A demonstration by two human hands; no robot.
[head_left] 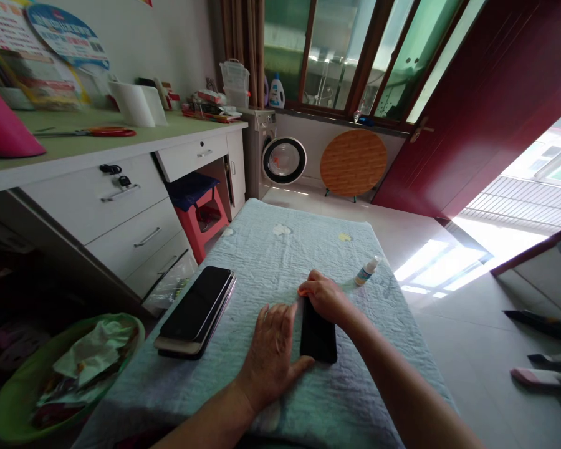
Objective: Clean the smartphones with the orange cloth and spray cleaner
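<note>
A black phone [318, 337] lies flat on the pale blue cloth [271, 249] that covers the table. My left hand [271, 352] rests flat on the cloth against the phone's left edge, fingers stretched out. My right hand [324, 293] covers the phone's far end, fingers curled down onto it. A stack of phones [197, 312] lies to the left near the table's edge. A small spray bottle [366, 272] lies on the cloth to the right of my right hand.
A green basket [60, 374] of crumpled paper stands at the lower left. A desk with drawers [121, 206] runs along the left, a red stool [201, 215] beneath it. A washing machine [280, 156], a folded round table [353, 162] and a red door [486, 106] stand beyond.
</note>
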